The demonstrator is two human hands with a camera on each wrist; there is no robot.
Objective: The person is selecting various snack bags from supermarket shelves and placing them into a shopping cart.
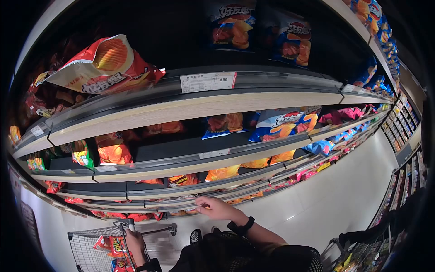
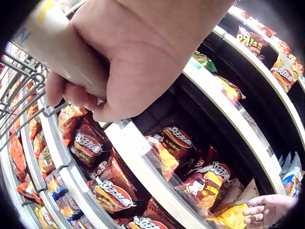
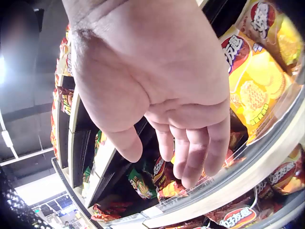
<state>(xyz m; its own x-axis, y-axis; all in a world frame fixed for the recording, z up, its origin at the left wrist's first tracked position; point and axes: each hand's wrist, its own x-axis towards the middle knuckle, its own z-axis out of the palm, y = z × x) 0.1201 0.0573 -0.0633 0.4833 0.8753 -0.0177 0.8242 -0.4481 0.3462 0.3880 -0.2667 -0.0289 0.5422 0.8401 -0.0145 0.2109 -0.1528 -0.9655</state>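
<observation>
My left hand (image 1: pixel 134 242) grips the cart handle (image 2: pixel 66 52), its fingers curled round the pale bar in the left wrist view. The shopping cart (image 1: pixel 74 242) stands at the lower left, with red and blue snack bags (image 1: pixel 118 247) in its basket. In front of the shelves I hold my right hand (image 1: pixel 216 208) in the air, fingers loosely bent and nothing in them. Seen from the right wrist, the palm (image 3: pixel 157 81) faces the camera. An orange chip bag (image 3: pixel 255 86) sits on the shelf beside those fingers.
Shelves of chip bags curve across the view, with a price tag (image 1: pixel 208 82) on the upper shelf edge. A large red and white chip bag (image 1: pixel 106 68) leans at the upper left. Pale floor (image 1: pixel 344 195) runs along the aisle; another cart (image 1: pixel 358 254) shows at lower right.
</observation>
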